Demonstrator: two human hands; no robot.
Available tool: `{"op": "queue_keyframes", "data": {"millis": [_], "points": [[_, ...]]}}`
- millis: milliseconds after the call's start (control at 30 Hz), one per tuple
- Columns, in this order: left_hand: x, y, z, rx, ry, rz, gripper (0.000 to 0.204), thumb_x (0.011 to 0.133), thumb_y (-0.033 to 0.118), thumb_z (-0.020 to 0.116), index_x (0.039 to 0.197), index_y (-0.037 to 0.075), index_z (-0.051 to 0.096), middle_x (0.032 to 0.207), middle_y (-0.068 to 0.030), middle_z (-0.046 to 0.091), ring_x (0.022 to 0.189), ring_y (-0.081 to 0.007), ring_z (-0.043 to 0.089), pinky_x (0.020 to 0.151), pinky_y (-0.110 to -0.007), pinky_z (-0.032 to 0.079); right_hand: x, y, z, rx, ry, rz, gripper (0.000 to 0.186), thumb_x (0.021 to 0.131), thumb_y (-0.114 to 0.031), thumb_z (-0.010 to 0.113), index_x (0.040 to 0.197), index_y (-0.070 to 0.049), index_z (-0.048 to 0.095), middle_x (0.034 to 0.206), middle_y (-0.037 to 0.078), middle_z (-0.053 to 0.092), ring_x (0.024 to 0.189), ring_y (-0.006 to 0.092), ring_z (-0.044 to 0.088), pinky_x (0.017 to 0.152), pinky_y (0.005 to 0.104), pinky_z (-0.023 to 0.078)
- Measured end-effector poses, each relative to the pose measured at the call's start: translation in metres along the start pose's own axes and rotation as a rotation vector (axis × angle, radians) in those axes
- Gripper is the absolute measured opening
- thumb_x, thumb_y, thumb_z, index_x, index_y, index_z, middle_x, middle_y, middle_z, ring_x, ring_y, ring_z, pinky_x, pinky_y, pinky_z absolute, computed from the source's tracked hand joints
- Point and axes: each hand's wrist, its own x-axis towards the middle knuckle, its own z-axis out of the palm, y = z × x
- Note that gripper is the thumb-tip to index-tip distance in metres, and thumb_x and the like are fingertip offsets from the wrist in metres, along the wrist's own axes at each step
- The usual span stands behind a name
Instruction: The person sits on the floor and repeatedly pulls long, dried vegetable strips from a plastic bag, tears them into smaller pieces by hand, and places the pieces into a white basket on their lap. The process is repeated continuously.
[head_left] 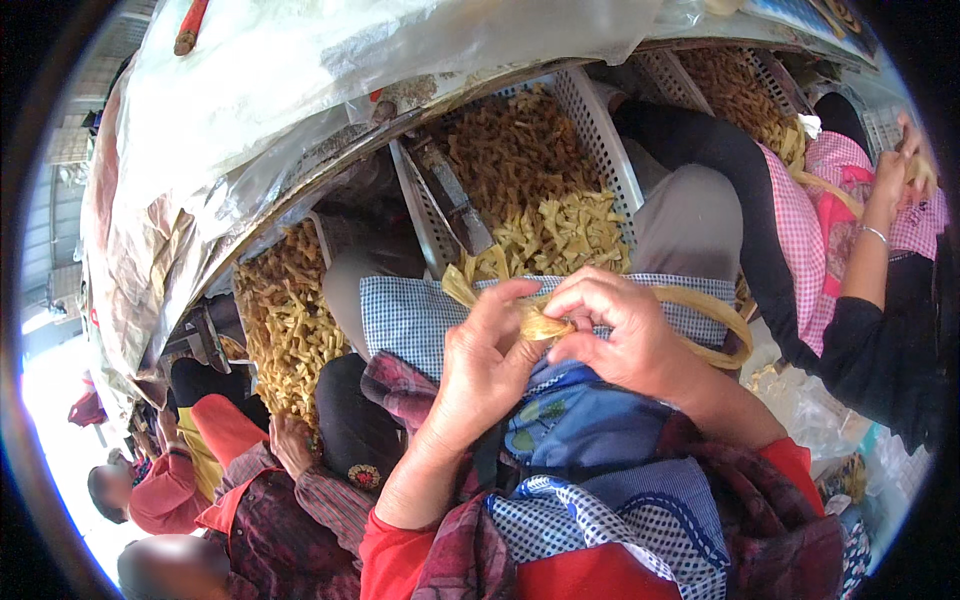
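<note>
A long, flat, pale yellow strip runs between my hands, its middle bunched into a small knot-like fold. My left hand pinches this fold between thumb and finger. Closed on its other side is my right hand, with thumb and fingertips pressed at the strip. One tail of the strip curves out past my right wrist, and another short end lies by my left fingertips. Just beyond my hands, a white perforated crate holds many knotted pieces, yellow ones nearer and brown ones farther.
A blue checked cloth covers my lap. A narrow metal piece leans inside the crate's left side. Beyond is a plastic-covered table. People work at both sides: a hand by a left pile of knots, an arm at right.
</note>
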Motion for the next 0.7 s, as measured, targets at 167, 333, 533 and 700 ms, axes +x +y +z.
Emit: {"op": "queue_keyframes", "data": {"millis": [167,333,533,700], "points": [[-0.009,0.002,0.007,0.214,0.058,0.008,0.043,0.085,0.001,0.051,0.128,-0.002,0.049,0.105,-0.0298,0.061,0.098,-0.0430,0.063,0.083,-0.044,0.050,-0.003,-0.001,0.014,-0.207,0.083,-0.002,0.026,0.077,0.004,0.066,0.102,-0.003,0.062,0.095,0.012,0.064,0.075,0.0213,0.064,0.065,0.0309,0.051],[-0.006,-0.003,0.015,0.100,0.065,-0.080,0.044,0.088,0.001,0.047,0.131,-0.001,0.038,0.088,-0.0229,0.065,0.080,-0.0376,0.067,0.071,-0.041,0.052,-0.002,0.028,0.015,0.712,0.087,0.517,0.027,0.087,0.002,0.061,0.112,-0.003,0.053,0.096,0.008,0.065,0.078,0.0102,0.061,0.060,0.0225,0.050],[-0.005,-0.005,0.011,0.131,0.106,0.040,0.030,0.092,0.001,0.042,0.122,-0.002,0.044,0.080,-0.0082,0.063,0.074,-0.0143,0.062,0.067,-0.030,0.050,0.002,0.028,0.018,0.974,0.119,0.558,0.024,0.088,-0.003,0.062,0.108,-0.006,0.049,0.090,0.008,0.063,0.076,0.0128,0.061,0.059,0.0237,0.049],[0.001,-0.017,0.003,-0.025,-0.159,-0.160,0.014,0.094,0.008,0.048,0.104,0.000,0.056,0.076,-0.0085,0.062,0.067,-0.0174,0.060,0.063,-0.031,0.048,-0.005,0.018,0.014,0.918,-0.097,0.507,0.021,0.093,-0.006,0.056,0.111,-0.007,0.044,0.089,0.006,0.059,0.074,0.0129,0.058,0.061,0.0248,0.048]]}}
